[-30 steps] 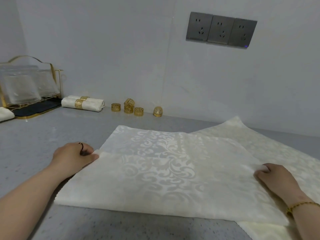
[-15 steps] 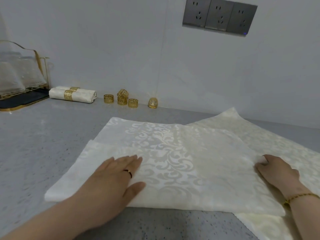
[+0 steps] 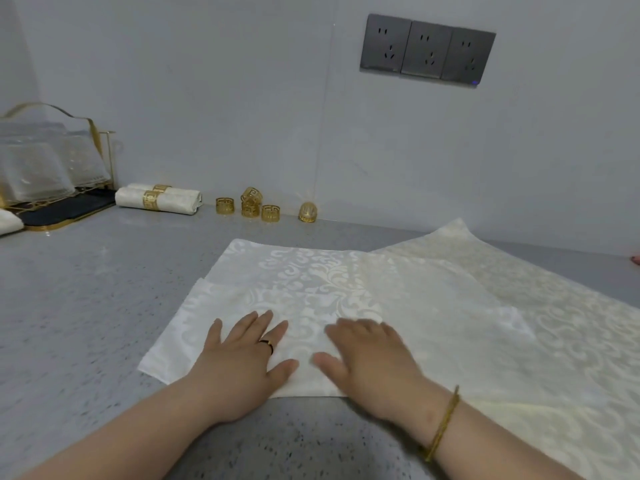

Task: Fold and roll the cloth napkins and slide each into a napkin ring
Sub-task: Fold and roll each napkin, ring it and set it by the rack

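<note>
Two bare hands are lying flat on the cloth, side by side, thumbs almost meeting.

- Left hand [image 3: 242,355]: palm is facing down, fingers straight and spread, a dark band on one finger, gripping nothing.
- Right hand [image 3: 367,358]: likewise flat with fingers extended, slightly blurred, a thin gold bracelet [image 3: 443,424] at the wrist, gripping nothing.
- Both are pressing the near part of the cream scroll-patterned damask napkin [image 3: 346,282]. It is lying folded over on itself, the upper layer stopping short of the far edge.
- My reading: the hands are smoothing the fold before rolling it.

Risks from here:
- The weave is looking slick, so pressing unevenly could be sliding the top layer askew and giving a lopsided roll.
- A second cream patterned napkin [image 3: 554,323] is lying spread under the right side of the first. Dragging outward may be pulling it along or catching it into the roll.
- A loosely started roll may be ending up too fat for a ring.

Surface and room:
- The grey speckled stone counter [image 3: 86,289] is looking smooth, offering little grip.
- Five loose gold openwork napkin rings [image 3: 270,213] are sitting by the wall, one stacked on another.
- Left of them, two rolled white napkins in gold rings [image 3: 156,202] are lying finished.
- Further left, a gold wire rack of clear glass plates [image 3: 52,168] is standing on a dark tray.
- Three grey wall sockets [image 3: 427,50] are showing on the pale wall.
</note>
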Demonstrator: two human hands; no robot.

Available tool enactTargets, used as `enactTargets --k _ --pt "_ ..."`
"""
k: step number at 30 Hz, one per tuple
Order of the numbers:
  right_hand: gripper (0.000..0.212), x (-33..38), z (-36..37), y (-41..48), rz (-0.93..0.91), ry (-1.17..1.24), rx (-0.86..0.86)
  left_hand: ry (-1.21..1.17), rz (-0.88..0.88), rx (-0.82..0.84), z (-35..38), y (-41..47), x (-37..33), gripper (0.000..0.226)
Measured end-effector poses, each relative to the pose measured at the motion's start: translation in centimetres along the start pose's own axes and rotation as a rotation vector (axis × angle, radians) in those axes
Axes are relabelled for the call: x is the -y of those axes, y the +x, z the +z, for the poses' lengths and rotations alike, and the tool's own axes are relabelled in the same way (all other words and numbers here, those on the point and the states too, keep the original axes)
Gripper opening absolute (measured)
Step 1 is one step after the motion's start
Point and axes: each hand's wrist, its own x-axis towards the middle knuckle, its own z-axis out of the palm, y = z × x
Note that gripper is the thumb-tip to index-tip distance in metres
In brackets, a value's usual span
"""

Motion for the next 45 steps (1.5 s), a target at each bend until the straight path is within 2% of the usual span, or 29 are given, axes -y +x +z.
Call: enactTargets --k 1,2,3,5,10,14,19,21,23,25,27,31,35,39,42,45 --pt "0.109 0.4 0.4 0.1 0.044 0.01 0.046 -0.006 -0.028 0.011 -0.1 -0.2 -0.1 0.094" --pt "0.099 0.1 0.8 0.3 0.1 0.018 0.073 -0.012 -0.063 0.018 -0.3 -0.4 -0.2 0.075" --pt "0.082 -0.5 1.0 0.4 0.156 0.009 0.082 -0.019 -0.089 0.019 -0.4 -0.5 -0.3 0.068" --pt "0.064 -2.7 0.8 -0.1 0.269 -0.01 0.089 -0.033 -0.14 0.027 -0.6 -0.7 -0.1 0.071" --pt "0.064 -10.4 0.5 -3.0 0.5 0.039 0.095 -0.064 -0.276 0.019 -1.0 -0.8 1.7 0.082" --pt "0.063 -14.3 0.3 -5.1 0.617 0.049 0.048 -0.053 -0.282 0.019 -1.1 -1.0 1.9 0.081" --pt "0.06 -14.8 0.5 -5.0 0.633 0.065 0.051 -0.042 -0.276 0.007 -1.1 -1.1 1.9 0.08" --pt "0.051 -14.7 0.2 -4.8 0.64 0.048 0.03 -0.043 -0.278 0.008 -1.1 -1.1 1.8 0.08" --pt "0.036 -14.0 -0.6 -4.3 0.634 0.074 -0.086 -0.045 -0.281 0.002 -1.0 -0.9 1.8 0.08" --pt "0.039 -12.9 -1.3 -2.9 0.566 0.205 -0.279 -0.05 -0.287 -0.004 -1.0 -0.9 1.8 0.08" --pt "0.038 -11.8 -2.3 -0.6 0.474 0.323 -0.351 -0.056 -0.296 -0.014 -0.9 -0.8 1.8 0.081" --pt "0.03 -9.4 -3.0 4.3 0.347 0.305 -0.17 -0.005 -0.29 -0.086 -1.2 -0.9 1.5 0.081" --pt "0.022 -7.9 -2.3 7.1 0.278 0.305 -0.044 0.011 -0.134 -0.15 -2.1 0.4 0.5 0.066" --pt "0.007 -7.6 -2.1 8.4 0.236 0.278 -0.033 -0.052 0.013 -0.156 -2.2 3.1 -2.0 0.062" --pt "0.013 -8.0 -1.9 9.1 0.206 0.235 -0.028 -0.095 0.033 -0.175 -1.3 4.5 -2.8 0.063" --pt "0.019 -8.9 -1.7 10.2 0.213 0.297 -0.016 -0.117 0.034 -0.193 -0.5 5.1 -2.7 0.062"
